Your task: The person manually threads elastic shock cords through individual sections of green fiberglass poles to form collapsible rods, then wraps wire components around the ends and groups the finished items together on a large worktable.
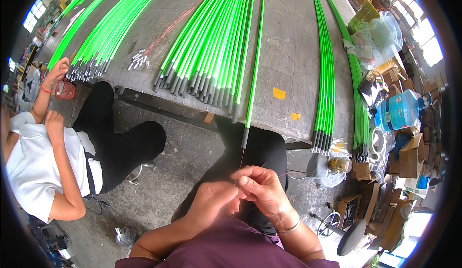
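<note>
A thin reddish wire (242, 158) comes out of the dark end sleeve of a single green rod (255, 87), which juts over the table edge towards me. Both my hands meet on this wire just below the rod's end. My left hand (216, 197) has thumb and fingers pinched around it, slightly blurred. My right hand (262, 189), a bracelet at its wrist, pinches the wire between thumb and index finger. A red strand (287, 174) shows at the right of that hand. The exact grip point is partly hidden by the fingers.
Fanned green rods (205, 51) lie on the grey table (281, 55), with several silver tubes (139, 59) and red wires (169, 29). More rods (324, 87) lie right, near a blue water jug (399, 109) and glass jar (340, 165). A co-worker (54, 159) sits left.
</note>
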A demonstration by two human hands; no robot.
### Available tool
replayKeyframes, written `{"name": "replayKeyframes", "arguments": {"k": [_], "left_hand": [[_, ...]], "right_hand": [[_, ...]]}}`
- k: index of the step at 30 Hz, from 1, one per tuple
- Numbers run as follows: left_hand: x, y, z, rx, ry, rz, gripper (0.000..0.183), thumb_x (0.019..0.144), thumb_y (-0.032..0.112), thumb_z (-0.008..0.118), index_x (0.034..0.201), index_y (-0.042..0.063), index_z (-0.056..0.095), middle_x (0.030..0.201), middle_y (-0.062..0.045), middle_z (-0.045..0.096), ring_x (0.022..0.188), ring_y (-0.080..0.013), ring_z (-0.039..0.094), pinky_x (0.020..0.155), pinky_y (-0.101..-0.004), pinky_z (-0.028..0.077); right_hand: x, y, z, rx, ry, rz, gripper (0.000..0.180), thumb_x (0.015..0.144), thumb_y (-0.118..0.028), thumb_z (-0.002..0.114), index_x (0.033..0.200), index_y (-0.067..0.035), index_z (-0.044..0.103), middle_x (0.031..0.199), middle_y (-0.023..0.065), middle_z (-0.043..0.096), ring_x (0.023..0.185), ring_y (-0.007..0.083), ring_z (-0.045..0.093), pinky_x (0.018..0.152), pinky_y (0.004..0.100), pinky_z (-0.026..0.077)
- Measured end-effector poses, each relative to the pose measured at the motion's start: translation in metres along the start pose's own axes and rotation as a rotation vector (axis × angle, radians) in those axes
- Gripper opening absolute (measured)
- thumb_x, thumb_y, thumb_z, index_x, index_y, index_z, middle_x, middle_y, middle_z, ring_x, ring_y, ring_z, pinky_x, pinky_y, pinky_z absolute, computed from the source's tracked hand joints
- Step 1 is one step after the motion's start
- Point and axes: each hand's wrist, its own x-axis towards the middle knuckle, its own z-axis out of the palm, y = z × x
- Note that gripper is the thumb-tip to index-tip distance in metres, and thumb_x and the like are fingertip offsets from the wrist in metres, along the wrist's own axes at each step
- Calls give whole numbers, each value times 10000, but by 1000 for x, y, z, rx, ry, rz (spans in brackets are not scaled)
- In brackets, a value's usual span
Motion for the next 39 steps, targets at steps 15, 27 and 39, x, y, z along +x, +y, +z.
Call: {"name": "replayKeyframes", "arguments": {"k": [15, 27, 39], "left_hand": [[8, -4, 0, 10, -16, 52, 264, 970, 162, 511, 928, -62, 645, 708, -74, 603, 634, -130, 564, 600, -249, 449], [9, 2, 3, -8, 18, 18, 272, 970, 167, 509, 913, -58, 650, 701, -66, 600, 627, -122, 560, 592, -245, 440], [10, 4, 3, 25, 9, -1, 293, 976, 188, 504, 917, -58, 653, 701, -67, 600, 629, -120, 560, 596, -243, 444]], "right_hand": [[13, 0, -6, -54, -77, -14, 222, 909, -215, 648, 946, 3, 630, 660, -44, 465, 569, 36, 385, 485, 179, 284], [20, -10, -7, -2, -119, -27, 180, 901, -180, 653, 940, -5, 634, 740, -4, 571, 589, 34, 439, 506, 166, 339], [36, -11, -12, 125, -70, 13, 192, 918, -176, 635, 916, 16, 621, 715, 7, 546, 596, 60, 453, 509, 186, 337]]}}
